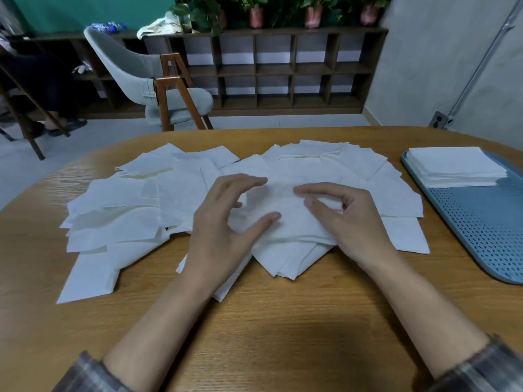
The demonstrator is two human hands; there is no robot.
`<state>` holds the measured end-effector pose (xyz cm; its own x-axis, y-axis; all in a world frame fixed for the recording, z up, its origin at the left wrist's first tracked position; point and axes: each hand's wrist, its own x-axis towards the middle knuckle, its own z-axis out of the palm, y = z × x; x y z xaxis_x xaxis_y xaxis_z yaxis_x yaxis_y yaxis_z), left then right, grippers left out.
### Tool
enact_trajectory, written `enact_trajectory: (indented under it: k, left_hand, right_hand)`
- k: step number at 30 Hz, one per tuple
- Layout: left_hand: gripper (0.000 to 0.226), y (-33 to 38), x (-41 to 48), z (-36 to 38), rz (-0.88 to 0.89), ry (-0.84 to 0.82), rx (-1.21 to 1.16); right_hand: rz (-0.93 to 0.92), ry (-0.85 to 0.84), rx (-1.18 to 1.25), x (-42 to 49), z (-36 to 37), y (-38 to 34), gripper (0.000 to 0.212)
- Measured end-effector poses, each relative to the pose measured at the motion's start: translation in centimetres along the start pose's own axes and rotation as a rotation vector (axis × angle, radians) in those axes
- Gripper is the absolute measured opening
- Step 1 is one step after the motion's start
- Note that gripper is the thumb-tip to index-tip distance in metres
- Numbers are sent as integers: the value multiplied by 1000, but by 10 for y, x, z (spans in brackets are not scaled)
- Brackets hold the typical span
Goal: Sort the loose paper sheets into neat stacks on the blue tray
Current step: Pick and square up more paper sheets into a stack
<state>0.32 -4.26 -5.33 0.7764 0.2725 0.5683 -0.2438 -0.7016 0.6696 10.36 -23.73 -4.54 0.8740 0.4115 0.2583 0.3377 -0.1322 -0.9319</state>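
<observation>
While left hand (pixel 223 222), right hand (pixel 351 219) touch sheets (pixel 127 219) | stack (pixel 455 165) — blue tray (pixel 481 236)

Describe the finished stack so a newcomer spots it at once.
Start at the wooden table; find the blue perforated tray at its right edge. The stack sits at the tray's far end: squared and layered, unlike the loose sheets fanned across the table's middle.

Single head-worn view, forward and down, close over the table (pixel 268 321).

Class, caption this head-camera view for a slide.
Left hand and right hand handle loose sheets on the table; neat stack sits on blue tray.
</observation>
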Motion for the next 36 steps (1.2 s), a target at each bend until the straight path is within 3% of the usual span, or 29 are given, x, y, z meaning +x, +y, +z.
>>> enact_trajectory:
  k: [3, 6, 8, 13, 20, 30, 36]
  left_hand:
    - [52, -1, -2, 5, 58, -161, 17]
    - [52, -3, -7, 9, 35, -422, 73]
    - [51, -5, -8, 10, 18, -466, 92]
    - [39, -10, -8, 10, 14, -460, 86]
    - [5, -9, -8, 10, 36, -344, 81]
    - [8, -1, -2, -1, 74, -148, -33]
    - [10, 4, 2, -13, -35, -165, -309]
  right_hand:
    - [-3, 148, -50, 6, -5, 10, 28]
    - [-16, 186, -105, 6, -5, 12, 29]
    - [-23, 187, -135, 5, -5, 12, 30]
    - [-31, 146, -144, 4, -4, 10, 35]
    - [-57, 146, -150, 3, -3, 7, 44]
    - [-45, 238, -115, 5, -6, 8, 46]
    - [-46, 277, -118, 6, -9, 7, 46]
